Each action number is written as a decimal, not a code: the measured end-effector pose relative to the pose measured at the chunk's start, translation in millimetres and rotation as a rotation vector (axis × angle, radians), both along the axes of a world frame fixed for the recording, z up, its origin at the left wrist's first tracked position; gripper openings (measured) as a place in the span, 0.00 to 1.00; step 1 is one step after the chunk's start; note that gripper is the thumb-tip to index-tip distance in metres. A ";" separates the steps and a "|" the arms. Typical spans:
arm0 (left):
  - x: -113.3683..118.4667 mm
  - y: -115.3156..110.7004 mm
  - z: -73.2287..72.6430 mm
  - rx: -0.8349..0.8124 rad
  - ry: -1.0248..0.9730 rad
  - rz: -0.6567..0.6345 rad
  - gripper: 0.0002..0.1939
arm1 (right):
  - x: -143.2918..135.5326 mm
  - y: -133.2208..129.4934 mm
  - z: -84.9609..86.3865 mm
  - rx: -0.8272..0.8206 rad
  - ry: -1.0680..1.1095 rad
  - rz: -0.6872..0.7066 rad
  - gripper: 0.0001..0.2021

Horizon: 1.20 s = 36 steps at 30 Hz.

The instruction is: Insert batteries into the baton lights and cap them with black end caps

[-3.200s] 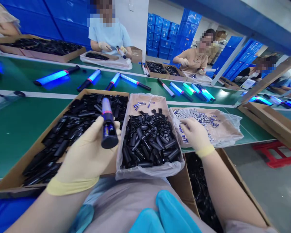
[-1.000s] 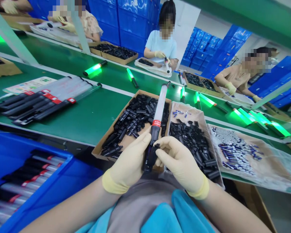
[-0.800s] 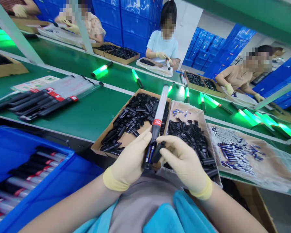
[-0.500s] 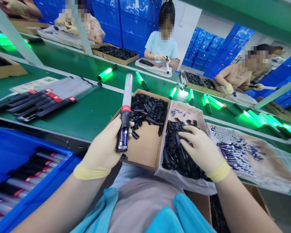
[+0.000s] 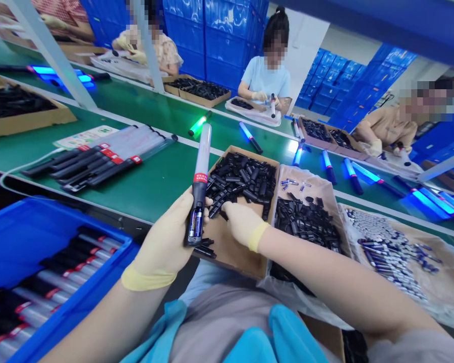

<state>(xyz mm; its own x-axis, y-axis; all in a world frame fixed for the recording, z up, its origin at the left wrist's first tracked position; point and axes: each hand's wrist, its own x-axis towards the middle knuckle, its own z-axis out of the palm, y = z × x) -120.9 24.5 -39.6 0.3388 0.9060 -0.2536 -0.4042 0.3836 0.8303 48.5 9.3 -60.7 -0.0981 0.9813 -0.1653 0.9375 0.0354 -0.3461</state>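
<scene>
My left hand [image 5: 166, 239], in a pale glove, is wrapped round the black handle of a light stick [image 5: 202, 166]. The stick stands nearly upright with a clear tube on top, a red band, and an uncovered compartment showing batteries. Over the cardboard box [image 5: 236, 244] of black parts, my right hand [image 5: 242, 224] has its fingers pressed together; a dark piece shows at the fingertips, too hidden to identify. Beside that box is a lined tray [image 5: 306, 186] heaped with black pieces and a few batteries. Many batteries [image 5: 389, 257] lie in another lined tray at the right.
Finished-looking sticks [image 5: 106, 161] lie on the green bench [image 5: 151, 186] at the left, near a white cable. A blue bin [image 5: 113, 252] holds more sticks. Lit sticks [image 5: 366, 172] lie along the far belt. Several people sit across it behind a slanted post [image 5: 53, 55].
My right hand has moved left from the lined tray of black pieces to the cardboard box, its fingers now together. Most lit sticks went from green to blue. The view has shifted.
</scene>
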 end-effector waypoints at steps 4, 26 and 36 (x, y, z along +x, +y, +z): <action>7.2 -5.5 -2.2 0.045 0.028 -0.063 0.18 | 25.1 -36.4 17.4 -0.015 0.548 -0.083 0.24; 30.8 -20.2 11.5 0.085 -0.028 -0.037 0.13 | 93.7 -135.0 34.2 0.324 0.082 -0.386 0.14; 18.8 -5.8 15.2 0.204 0.060 0.025 0.16 | 18.3 0.3 13.9 0.031 -0.284 0.200 0.14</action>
<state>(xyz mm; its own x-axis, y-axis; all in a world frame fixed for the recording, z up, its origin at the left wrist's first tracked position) -102.1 18.7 -24.4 0.3052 0.9487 -0.0828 -0.3591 0.1952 0.9127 66.9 9.7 -46.7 -0.2432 0.9523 -0.1842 0.9697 0.2344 -0.0684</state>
